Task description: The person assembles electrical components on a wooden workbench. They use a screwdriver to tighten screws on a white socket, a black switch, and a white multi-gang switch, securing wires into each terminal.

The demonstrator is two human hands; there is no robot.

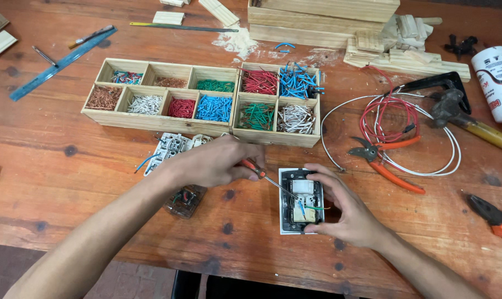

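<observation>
A white wall-switch module (300, 200) lies back side up on the wooden table (85, 166), with blue and green wire ends in its terminals. My right hand (345, 207) grips its right edge and holds it down. My left hand (217, 162) is closed on a small screwdriver (264, 176) with a red handle. Its thin shaft slants down to the right and the tip sits in the module's back near the wires.
Two wooden compartment trays (159, 123) of cut coloured wire pieces stand behind my hands. More switch parts (176, 147) lie under my left wrist. Coiled red and white wire (392, 119) and orange-handled pliers (392, 166) lie right, with a hammer (466, 119) beyond.
</observation>
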